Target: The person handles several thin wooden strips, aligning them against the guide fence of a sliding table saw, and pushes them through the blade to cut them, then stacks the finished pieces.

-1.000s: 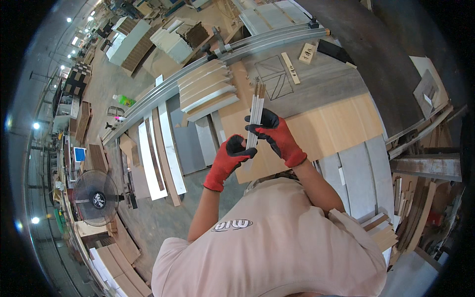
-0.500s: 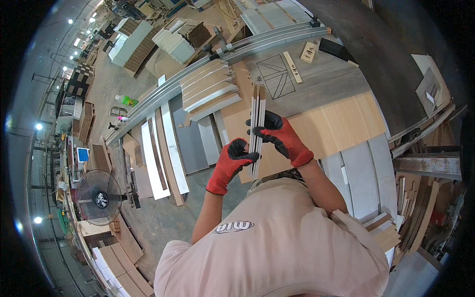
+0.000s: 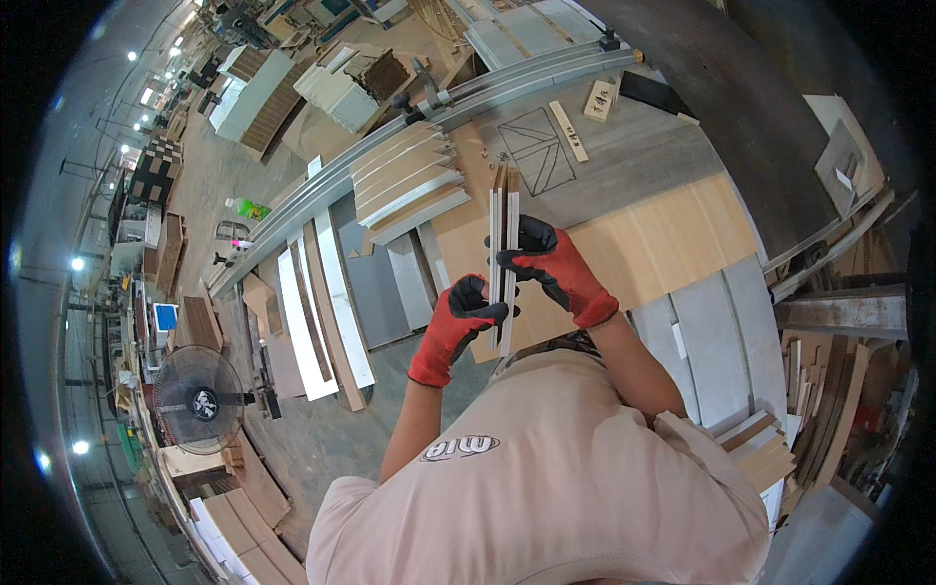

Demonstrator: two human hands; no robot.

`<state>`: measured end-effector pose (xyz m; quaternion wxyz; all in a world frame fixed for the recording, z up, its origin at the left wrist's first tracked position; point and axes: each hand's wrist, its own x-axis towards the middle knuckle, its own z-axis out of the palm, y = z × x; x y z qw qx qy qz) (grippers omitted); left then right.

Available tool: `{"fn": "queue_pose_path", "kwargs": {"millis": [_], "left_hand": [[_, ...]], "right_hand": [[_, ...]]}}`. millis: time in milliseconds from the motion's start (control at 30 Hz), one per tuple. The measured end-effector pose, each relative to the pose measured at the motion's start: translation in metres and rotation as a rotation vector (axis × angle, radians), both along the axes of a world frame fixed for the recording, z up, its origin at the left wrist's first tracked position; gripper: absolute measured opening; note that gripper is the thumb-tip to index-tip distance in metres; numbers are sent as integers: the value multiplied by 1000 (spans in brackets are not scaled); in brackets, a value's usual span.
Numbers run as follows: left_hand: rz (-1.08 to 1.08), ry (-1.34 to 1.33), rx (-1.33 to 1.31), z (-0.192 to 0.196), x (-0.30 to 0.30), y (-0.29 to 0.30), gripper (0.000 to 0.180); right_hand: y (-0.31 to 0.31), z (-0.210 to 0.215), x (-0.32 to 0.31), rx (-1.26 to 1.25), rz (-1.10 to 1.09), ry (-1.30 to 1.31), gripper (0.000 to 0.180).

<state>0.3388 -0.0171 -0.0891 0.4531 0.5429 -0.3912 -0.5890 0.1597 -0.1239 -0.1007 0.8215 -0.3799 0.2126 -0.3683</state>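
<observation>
Head view is showing the left hand (image 3: 458, 322) pinching the strips (image 3: 495, 224) low down between thumb and fingers, while the right hand (image 3: 556, 268) is gripping them higher up, its thumb lying across their edges; they are pointing away from the body, over the near part of the surface (image 3: 653, 146). Two staggered grips are probably keeping the loose bundle in line, and a dark gap is dividing it into two groups. The strips are looking slim, straight and flat, with white faces and brown tips, against red-and-black gloves (image 3: 588, 297). Beyond them, a stack (image 3: 405, 180) of tan, white-edged boards is lying beside the metal rail (image 3: 546, 86), perhaps for easy reach. Grey grain is running under a dark line drawing (image 3: 538, 152), and a honey-coloured panel (image 3: 673, 234) is lying nearer.
</observation>
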Motion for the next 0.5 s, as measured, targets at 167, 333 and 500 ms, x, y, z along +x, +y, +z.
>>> {"fn": "queue_pose_path", "kwargs": {"millis": [167, 333, 500], "left_hand": [[2, -27, -14, -5, 0, -2, 27], [28, -32, -35, -6, -3, -2, 29], [34, -124, -14, -2, -2, -3, 31]], "right_hand": [[1, 5, 0, -51, -43, 4, 43], [1, 4, -2, -42, -25, -42, 44], [0, 1, -1, -62, -24, -39, 45]]}}
